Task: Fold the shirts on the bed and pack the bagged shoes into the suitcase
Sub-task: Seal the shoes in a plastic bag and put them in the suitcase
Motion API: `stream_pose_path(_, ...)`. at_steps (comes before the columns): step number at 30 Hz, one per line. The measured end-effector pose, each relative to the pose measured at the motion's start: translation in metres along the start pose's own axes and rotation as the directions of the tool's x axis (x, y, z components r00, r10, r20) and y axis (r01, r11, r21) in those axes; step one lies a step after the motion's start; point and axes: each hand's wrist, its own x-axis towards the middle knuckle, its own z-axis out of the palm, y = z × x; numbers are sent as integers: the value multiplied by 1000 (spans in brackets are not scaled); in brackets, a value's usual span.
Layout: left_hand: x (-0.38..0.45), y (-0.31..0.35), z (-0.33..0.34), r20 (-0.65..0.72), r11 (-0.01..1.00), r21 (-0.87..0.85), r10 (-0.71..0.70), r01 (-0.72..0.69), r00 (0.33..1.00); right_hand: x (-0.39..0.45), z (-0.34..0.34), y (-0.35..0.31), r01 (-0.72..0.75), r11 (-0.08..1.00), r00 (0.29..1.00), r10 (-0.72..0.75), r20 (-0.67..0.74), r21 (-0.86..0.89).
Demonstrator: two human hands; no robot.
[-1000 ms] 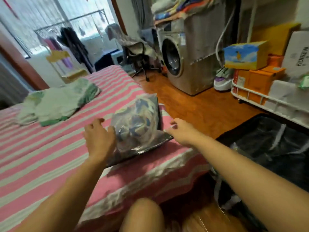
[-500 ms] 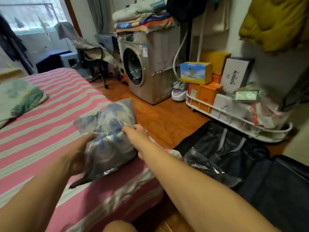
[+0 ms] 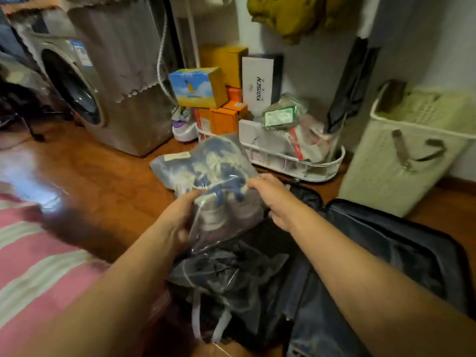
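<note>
clear plastic bag point(image 3: 206, 173), blue-white shoes inside, gripped by both hands point(image 3: 177, 220).

Glossy plastic bag point(image 3: 206, 171), wood floor point(image 3: 108, 181)

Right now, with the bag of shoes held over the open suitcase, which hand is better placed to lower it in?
Probably the right hand: it grips the shoe bag on the side above the suitcase. The left hand holds the bed-side edge.

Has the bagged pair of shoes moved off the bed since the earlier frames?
Yes. The bagged shoes, gripped by the left hand and right hand, have left the striped bed and hang above the open suitcase.
</note>
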Motion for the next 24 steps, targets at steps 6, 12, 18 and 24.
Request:
stream_pose_path(6,161,-93,-82,-352,988,-155,-34,-23,935,131,-35,148,-181,889,982,186,-30,-421)
stream_pose_path(12,252,-130,-140,-404,934,-325,5,-148,915,254,-39,255,-127,474,969,248,-7,-871)
stream_pose_path(18,291,-129,-150,-277,930,-342,36,-134,960,321,3,303,-95,422,963,270,25,-901)
stream_pose_path(24,278,-130,-122,-268,947,-283,74,-151,961,352,-51,249,-81,796,985,-29,-171,-599)
